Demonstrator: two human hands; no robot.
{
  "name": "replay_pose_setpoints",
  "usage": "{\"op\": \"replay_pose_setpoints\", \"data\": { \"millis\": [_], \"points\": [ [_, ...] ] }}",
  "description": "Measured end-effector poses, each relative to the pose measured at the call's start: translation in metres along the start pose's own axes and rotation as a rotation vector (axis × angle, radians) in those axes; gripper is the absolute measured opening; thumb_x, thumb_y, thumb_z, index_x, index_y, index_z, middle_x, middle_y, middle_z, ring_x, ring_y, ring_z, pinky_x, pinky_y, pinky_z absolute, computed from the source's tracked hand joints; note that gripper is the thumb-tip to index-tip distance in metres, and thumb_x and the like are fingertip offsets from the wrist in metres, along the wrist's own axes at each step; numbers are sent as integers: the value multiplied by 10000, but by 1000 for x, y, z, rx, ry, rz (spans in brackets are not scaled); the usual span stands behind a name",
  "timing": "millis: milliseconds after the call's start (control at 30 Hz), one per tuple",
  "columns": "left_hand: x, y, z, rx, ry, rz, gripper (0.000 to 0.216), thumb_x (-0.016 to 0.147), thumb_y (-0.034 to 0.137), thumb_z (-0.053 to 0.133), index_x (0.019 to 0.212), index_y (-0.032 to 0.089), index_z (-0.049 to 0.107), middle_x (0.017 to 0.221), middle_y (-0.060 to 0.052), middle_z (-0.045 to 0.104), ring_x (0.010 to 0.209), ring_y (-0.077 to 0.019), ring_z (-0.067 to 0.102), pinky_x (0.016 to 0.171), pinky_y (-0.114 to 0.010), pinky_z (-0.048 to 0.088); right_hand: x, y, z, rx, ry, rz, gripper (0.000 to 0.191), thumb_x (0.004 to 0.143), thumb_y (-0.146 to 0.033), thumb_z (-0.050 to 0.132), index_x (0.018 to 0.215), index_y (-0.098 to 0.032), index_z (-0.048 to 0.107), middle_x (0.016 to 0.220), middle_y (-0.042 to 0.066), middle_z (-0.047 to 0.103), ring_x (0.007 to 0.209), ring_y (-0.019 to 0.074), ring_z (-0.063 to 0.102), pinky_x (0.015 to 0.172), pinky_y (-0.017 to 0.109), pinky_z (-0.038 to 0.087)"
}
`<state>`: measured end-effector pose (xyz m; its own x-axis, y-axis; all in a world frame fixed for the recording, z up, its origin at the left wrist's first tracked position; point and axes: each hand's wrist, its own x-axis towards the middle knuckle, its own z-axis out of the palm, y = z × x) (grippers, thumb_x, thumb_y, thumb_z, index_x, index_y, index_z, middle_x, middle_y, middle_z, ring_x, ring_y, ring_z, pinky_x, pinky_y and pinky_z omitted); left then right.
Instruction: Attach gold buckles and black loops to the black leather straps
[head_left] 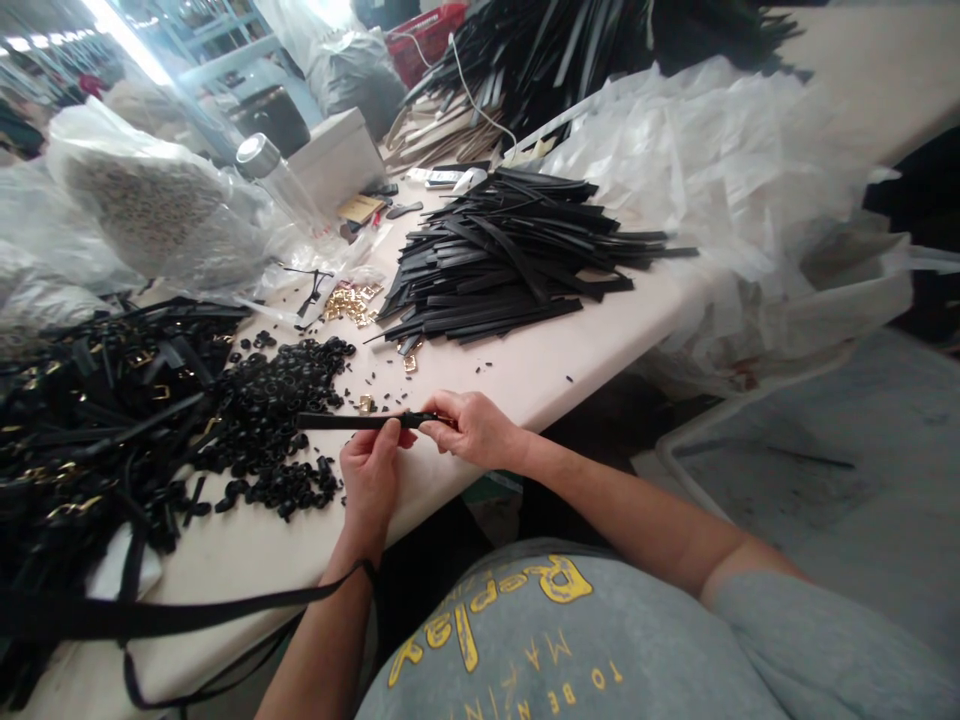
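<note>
Both hands meet at a black strap (341, 422) held level above the front edge of the table. My left hand (369, 462) pinches it from below, thumb on top, near its middle. The strap's right end sits in the closed fingers of my right hand (471, 428), where the fingers hide most of the end. Just beyond the strap lie a gold buckle (366, 404) and small black bits. To the left is a heap of small black loops (289, 385). A pile of black strips (495, 255) lies farther back.
Black straps with gold buckles (82, 420) are heaped at the left. Loose gold buckles (351, 303) lie mid-table. Behind are a clear bottle (274, 170) and a bag of small parts (142, 190). Crumpled plastic (697, 170) hangs over the right edge, above a pale bin (810, 450).
</note>
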<state>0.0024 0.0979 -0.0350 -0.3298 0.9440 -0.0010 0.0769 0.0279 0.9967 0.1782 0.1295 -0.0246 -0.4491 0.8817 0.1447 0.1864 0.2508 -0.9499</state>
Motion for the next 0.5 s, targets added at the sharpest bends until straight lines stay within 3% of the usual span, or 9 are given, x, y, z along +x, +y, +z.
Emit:
{"op": "replay_pose_setpoints", "data": {
  "millis": [167,300,500],
  "points": [
    [5,1,3,-144,50,-83,219,649,314,818,764,166,705,646,4,683,568,-102,601,608,-227,473,0,0,0,-72,8,1,11,902,-177,614,900,-169,607,593,-55,614,540,88,518,575,210,329],
    [5,5,3,-168,-1,-144,228,590,278,846,746,162,725,648,-6,706,547,-100,609,593,-221,485,0,-2,0,-78,4,1,28,907,-186,611,890,-164,606,590,-49,613,535,89,518,571,210,326],
    [3,0,1,-129,-59,-123,196,626,285,842,758,167,758,644,-14,720,562,-109,618,597,-222,493,-1,-2,-3,-48,-5,39,48,920,-197,598,902,-161,624,591,-44,623,537,89,534,574,206,345]
  ]
}}
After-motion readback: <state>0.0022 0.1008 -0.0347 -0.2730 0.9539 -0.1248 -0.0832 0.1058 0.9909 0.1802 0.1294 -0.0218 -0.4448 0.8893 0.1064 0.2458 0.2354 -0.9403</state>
